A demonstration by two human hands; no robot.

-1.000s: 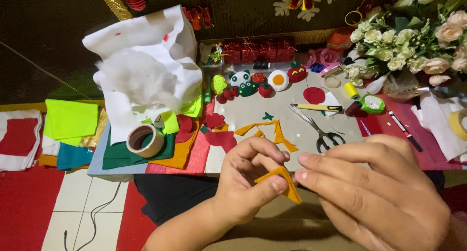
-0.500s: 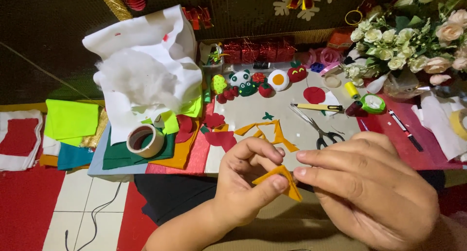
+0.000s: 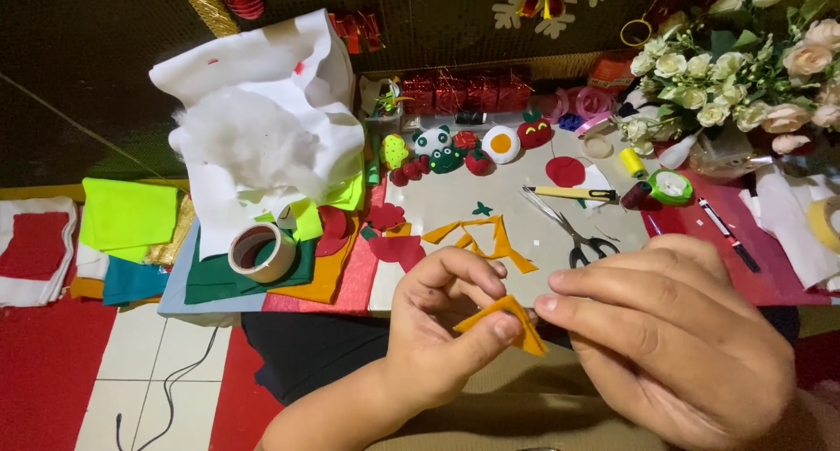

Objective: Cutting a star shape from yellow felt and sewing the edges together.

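Hands [image 3: 560, 337] unmoved; scissors [image 3: 569, 232] beyond.

Orange felt piece [image 3: 512, 321]: its middle is covered by the left hand's [image 3: 437, 337] thumb, its right end by the right hand's [image 3: 674, 337] fingertips. Right hand cut off by the bottom edge. Flower bunch [image 3: 744, 66], up right of the hands, runs off the frame. Small felt figures [image 3: 455, 149] beyond the hands too small to tell apart.
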